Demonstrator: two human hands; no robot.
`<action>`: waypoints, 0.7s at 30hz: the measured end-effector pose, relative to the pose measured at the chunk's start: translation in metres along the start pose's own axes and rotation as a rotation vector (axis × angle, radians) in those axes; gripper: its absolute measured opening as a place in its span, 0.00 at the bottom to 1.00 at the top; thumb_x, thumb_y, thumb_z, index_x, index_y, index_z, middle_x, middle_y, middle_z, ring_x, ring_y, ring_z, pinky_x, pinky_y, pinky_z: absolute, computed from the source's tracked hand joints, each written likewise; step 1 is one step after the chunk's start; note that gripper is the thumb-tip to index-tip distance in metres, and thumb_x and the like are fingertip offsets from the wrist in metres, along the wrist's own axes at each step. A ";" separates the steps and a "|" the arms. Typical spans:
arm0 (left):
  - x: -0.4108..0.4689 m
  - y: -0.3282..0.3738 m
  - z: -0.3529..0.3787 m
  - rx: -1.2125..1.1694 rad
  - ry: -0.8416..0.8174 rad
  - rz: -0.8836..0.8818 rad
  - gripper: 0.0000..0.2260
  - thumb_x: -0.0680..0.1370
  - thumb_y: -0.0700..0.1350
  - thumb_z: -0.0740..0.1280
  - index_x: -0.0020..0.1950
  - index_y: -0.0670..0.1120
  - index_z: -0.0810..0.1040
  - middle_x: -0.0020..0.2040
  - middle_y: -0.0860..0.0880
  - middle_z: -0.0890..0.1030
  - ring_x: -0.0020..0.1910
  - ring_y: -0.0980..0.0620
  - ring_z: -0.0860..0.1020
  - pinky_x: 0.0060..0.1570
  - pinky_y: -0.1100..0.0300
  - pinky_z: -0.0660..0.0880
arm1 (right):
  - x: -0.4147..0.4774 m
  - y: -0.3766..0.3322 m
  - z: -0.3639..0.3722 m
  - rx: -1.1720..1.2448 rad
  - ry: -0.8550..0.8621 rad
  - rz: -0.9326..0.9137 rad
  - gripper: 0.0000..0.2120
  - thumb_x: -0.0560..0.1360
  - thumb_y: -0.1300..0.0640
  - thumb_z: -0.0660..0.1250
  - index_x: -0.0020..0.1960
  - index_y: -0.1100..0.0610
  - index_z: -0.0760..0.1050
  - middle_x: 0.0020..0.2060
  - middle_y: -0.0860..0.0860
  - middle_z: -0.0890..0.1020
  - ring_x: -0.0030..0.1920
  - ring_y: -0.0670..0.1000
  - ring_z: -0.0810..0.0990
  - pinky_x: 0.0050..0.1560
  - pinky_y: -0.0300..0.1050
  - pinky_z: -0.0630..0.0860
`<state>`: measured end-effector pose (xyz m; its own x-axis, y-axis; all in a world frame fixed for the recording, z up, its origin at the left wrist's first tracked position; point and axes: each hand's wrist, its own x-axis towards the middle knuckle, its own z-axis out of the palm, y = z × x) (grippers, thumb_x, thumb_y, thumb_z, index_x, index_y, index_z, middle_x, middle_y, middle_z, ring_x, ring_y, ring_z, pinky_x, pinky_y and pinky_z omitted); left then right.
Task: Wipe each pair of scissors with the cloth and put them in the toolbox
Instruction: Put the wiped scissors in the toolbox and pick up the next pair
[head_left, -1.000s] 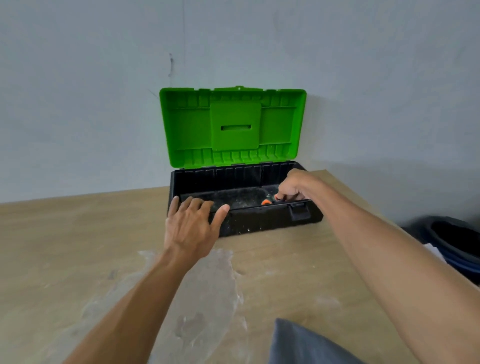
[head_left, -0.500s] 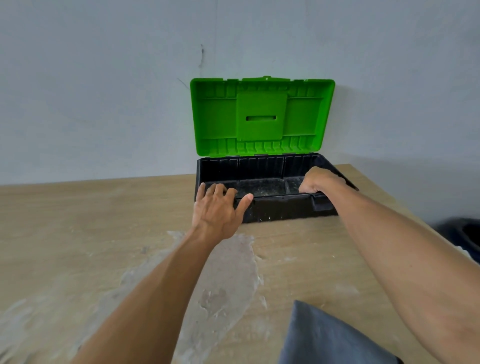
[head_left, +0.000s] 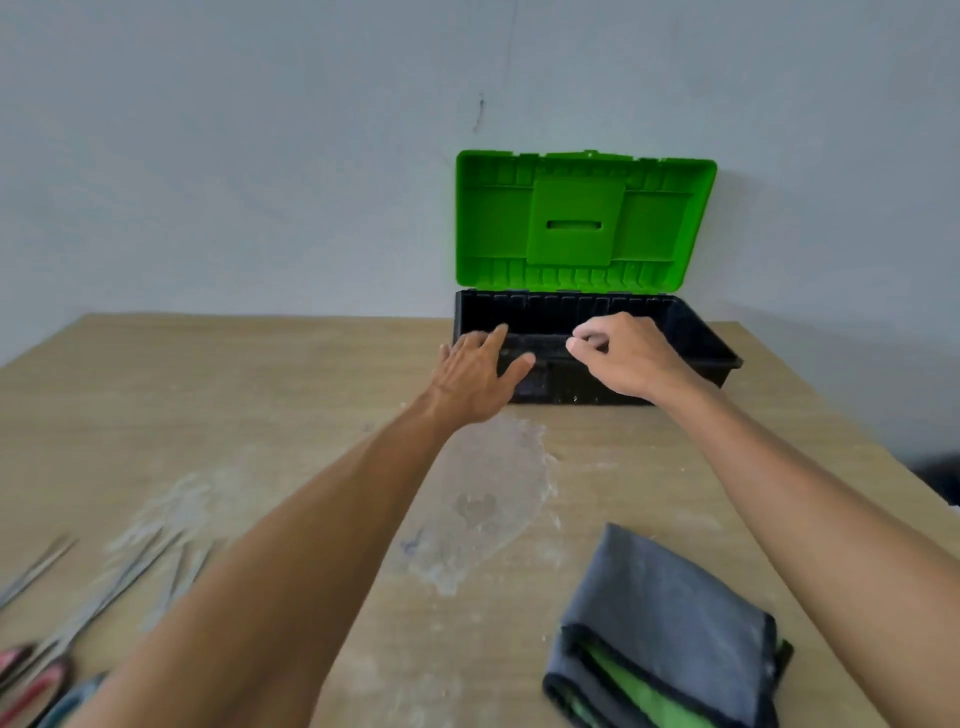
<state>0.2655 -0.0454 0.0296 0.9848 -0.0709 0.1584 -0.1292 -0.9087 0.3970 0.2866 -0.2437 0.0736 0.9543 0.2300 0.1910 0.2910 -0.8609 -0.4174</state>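
Table (head_left: 260, 395): toolbox (head_left: 691, 332), cloth (head_left: 670, 618), scissors (head_left: 78, 623)

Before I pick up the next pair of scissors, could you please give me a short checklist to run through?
1. Toolbox open: ok; its green lid stands upright.
2. Toolbox steadied: ok; the left hand rests on its front rim.
3. Right hand free: ok; fingers loosely curled, nothing seen in them.
4. Cloth at hand: ok; it lies folded on the table, near right.
5. Scissors left to wipe: ok; some lie at the near left, too blurred to count.
6. Room on the toolbox floor: cannot tell; it is dark and partly behind the hands.
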 end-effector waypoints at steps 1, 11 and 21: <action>-0.016 -0.002 -0.007 -0.039 0.029 0.001 0.31 0.82 0.62 0.54 0.80 0.47 0.54 0.77 0.41 0.64 0.76 0.42 0.62 0.74 0.42 0.56 | -0.012 -0.013 -0.001 -0.004 -0.019 -0.039 0.15 0.85 0.50 0.64 0.61 0.57 0.85 0.53 0.60 0.88 0.57 0.61 0.84 0.60 0.54 0.79; -0.217 -0.081 -0.068 0.007 0.009 -0.133 0.20 0.79 0.57 0.65 0.67 0.48 0.78 0.62 0.48 0.81 0.62 0.48 0.78 0.61 0.56 0.72 | -0.152 -0.136 0.051 0.093 -0.292 -0.319 0.16 0.82 0.44 0.69 0.65 0.51 0.84 0.59 0.48 0.87 0.55 0.47 0.85 0.57 0.43 0.79; -0.334 -0.112 -0.060 0.064 -0.067 -0.221 0.21 0.75 0.56 0.70 0.62 0.44 0.81 0.63 0.48 0.79 0.61 0.48 0.77 0.60 0.54 0.74 | -0.235 -0.192 0.107 0.154 -0.405 -0.243 0.27 0.74 0.37 0.75 0.61 0.58 0.85 0.53 0.52 0.88 0.48 0.49 0.86 0.44 0.36 0.78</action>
<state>-0.0559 0.1045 -0.0131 0.9941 0.1073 0.0128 0.0957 -0.9291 0.3574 0.0141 -0.0840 0.0141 0.7987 0.5997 -0.0486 0.4858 -0.6903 -0.5361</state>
